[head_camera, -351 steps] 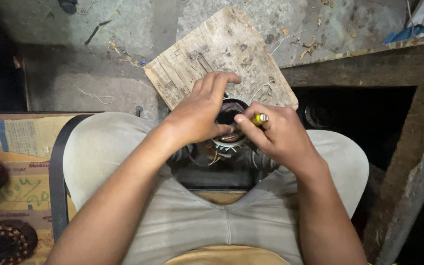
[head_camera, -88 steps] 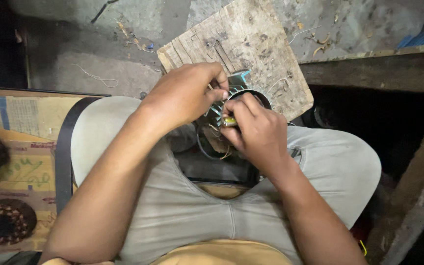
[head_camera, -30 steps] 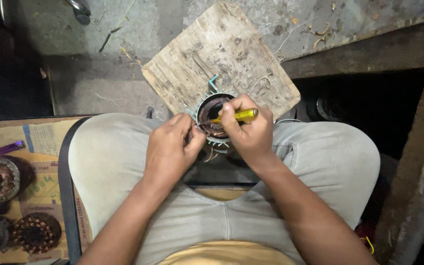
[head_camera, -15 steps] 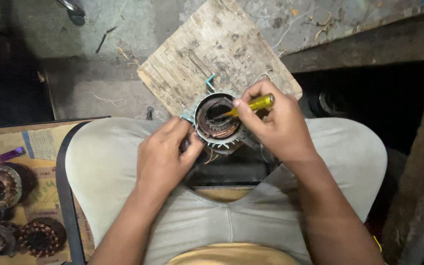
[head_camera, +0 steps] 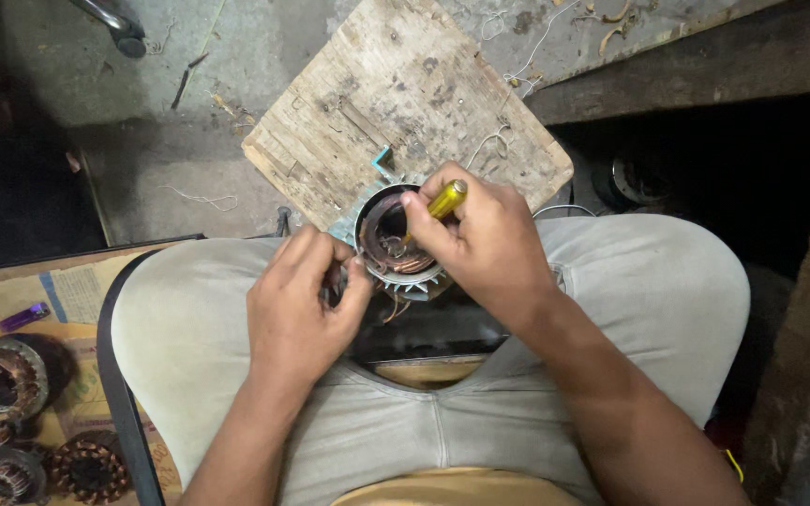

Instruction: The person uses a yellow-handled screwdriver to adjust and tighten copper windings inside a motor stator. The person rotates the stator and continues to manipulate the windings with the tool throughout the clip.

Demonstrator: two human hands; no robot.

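Bare forearms and hands (no sleeves, rings or watch), light grey trousers, a mustard-yellow shirt hem.

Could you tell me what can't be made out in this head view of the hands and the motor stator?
- Tool tip: the right hand covers the yellow-handled tool below its handle.
- Stator near side: hidden by both hands.
- Left hand fingertips: curled at the rim, contact unclear.

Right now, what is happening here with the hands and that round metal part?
A seated person works on a round motor stator with copper windings, held between the knees against a worn wooden board. The right hand grips a yellow-handled tool, its tip down inside the windings. The left hand steadies the stator's rim with its fingers. More wound motor parts lie at the left.
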